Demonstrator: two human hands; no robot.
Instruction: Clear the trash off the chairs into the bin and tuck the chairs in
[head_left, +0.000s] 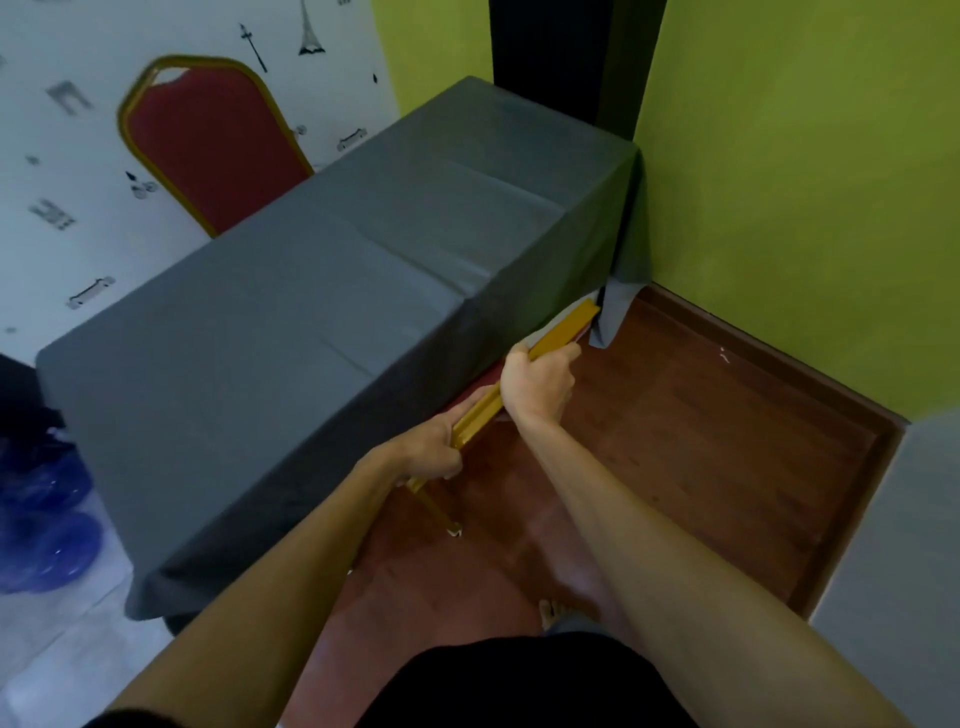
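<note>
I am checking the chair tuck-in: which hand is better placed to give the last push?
Likely the right hand: it grips the chair's gold frame nearer the middle; the left hand holds its end.

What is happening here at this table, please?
A person stands at the long table under a grey tablecloth and holds the gold metal top rail of a chair with both hands. The left hand grips its near end, the right hand its middle. The chair is nearly all under the cloth. A second chair with a red padded back and gold frame stands at the far side.
</note>
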